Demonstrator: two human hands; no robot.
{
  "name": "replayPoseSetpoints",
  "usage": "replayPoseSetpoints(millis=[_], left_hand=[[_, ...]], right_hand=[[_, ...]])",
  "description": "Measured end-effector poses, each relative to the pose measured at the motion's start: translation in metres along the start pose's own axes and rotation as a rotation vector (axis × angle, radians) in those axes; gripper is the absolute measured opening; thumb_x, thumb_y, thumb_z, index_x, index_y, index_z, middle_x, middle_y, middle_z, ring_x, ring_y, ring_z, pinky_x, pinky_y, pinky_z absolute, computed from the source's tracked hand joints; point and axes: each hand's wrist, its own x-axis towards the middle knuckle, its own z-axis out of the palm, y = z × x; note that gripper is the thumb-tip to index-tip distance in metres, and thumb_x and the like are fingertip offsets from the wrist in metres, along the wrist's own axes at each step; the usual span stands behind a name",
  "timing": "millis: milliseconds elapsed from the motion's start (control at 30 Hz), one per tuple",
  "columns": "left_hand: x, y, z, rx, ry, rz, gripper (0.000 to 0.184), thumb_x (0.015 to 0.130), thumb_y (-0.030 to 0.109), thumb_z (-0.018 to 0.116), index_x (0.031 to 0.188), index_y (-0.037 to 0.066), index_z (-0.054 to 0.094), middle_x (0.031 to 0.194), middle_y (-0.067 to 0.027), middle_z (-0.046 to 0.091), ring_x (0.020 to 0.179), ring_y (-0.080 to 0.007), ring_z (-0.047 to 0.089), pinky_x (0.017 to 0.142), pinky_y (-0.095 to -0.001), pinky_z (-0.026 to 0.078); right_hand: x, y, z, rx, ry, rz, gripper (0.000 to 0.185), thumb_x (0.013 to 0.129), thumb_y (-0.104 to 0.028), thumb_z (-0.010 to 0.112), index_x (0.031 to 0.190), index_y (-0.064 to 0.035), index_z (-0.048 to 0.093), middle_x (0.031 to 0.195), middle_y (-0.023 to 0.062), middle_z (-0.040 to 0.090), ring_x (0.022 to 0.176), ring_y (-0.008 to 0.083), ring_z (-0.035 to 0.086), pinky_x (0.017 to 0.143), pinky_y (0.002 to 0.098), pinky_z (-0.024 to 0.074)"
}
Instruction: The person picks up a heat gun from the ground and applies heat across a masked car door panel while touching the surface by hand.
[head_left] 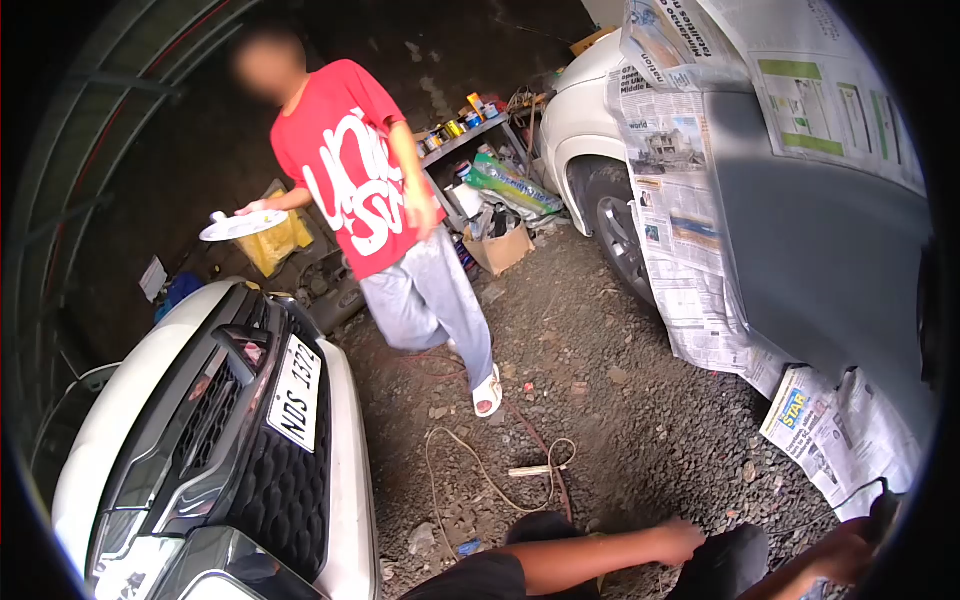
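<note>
My left hand (682, 541) is over my knee at the bottom, its fingers curled in and slightly blurred, with nothing visible in them. At the lower right edge my right hand (846, 553) is closed around a dark tool (884, 516); its kind is hard to make out, and a thin black cord shows beside it. The tool is close to the lower part of a car's grey side panel (825, 240). Newspaper masking (678, 215) covers the area around that panel, and a loose sheet (815, 432) hangs at its bottom.
A person in a red shirt (350, 170) walks on the gravel, carrying a white plate-like disc (243, 225). A white car front (345, 450) stands at left. A cord (480, 462) and a wooden stick (530, 470) lie on the ground. Behind are a shelf with cans (455, 130) and a cardboard box (500, 250).
</note>
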Motion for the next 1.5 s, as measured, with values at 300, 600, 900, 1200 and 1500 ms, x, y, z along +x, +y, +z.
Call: replayPoseSetpoints(millis=[300, 600, 900, 1200, 1500], left_hand=[[0.025, -0.029, -0.064, -0.062, 0.131, -0.099, 0.038, 0.09, 0.028, 0.059, 0.117, 0.001, 0.057, 0.119, -0.0201, 0.061, 0.115, -0.038, 0.057, 0.094, -0.0485, 0.047], [0.019, -0.017, -0.071, -0.032, 0.037, -0.155, 0.045, 0.096, 0.034, 0.054, 0.128, 0.003, 0.055, 0.132, -0.021, 0.057, 0.125, -0.0373, 0.053, 0.103, -0.0478, 0.043], [0.012, -0.033, -0.088, -0.001, -0.032, -0.266, 0.058, 0.098, 0.041, 0.049, 0.142, 0.002, 0.045, 0.146, -0.0218, 0.046, 0.136, -0.0373, 0.043, 0.111, -0.0451, 0.037], [-0.02, -0.001, -0.13, -0.059, 0.079, -0.252, 0.06, 0.098, 0.04, 0.053, 0.143, 0.001, 0.044, 0.145, -0.0244, 0.047, 0.137, -0.0378, 0.042, 0.114, -0.0429, 0.033], [-0.046, -0.024, -0.148, -0.072, 0.205, -0.351, 0.057, 0.097, 0.035, 0.057, 0.142, 0.001, 0.046, 0.139, -0.0229, 0.054, 0.129, -0.0368, 0.05, 0.108, -0.0417, 0.039]], right_hand=[[-0.057, -0.042, -0.015, 0.718, -0.555, 0.325, 0.024, 0.087, 0.001, 0.06, 0.111, 0.001, 0.065, 0.104, 0.0087, 0.065, 0.096, 0.0206, 0.062, 0.087, 0.0319, 0.0483], [-0.03, -0.076, -0.035, 1.068, -1.068, 0.328, 0.024, 0.082, -0.004, 0.072, 0.105, -0.0012, 0.066, 0.095, 0.0072, 0.068, 0.086, 0.019, 0.064, 0.078, 0.0332, 0.0509], [0.039, -0.058, -0.034, 1.072, -0.711, 0.682, 0.007, 0.077, -0.006, 0.062, 0.083, -0.0034, 0.06, 0.072, 0.0015, 0.056, 0.065, 0.0111, 0.053, 0.06, 0.0266, 0.041], [0.024, 0.008, -0.047, 0.832, -0.457, 0.682, 0.014, 0.079, 0.003, 0.062, 0.092, -0.002, 0.062, 0.077, 0.0007, 0.057, 0.072, 0.0114, 0.056, 0.069, 0.0267, 0.0443], [-0.003, 0.051, -0.077, 0.848, -0.704, 0.686, 0.04, 0.081, -0.007, 0.071, 0.119, -0.0017, 0.059, 0.108, 0.009, 0.062, 0.1, 0.0198, 0.059, 0.089, 0.0345, 0.0476]])
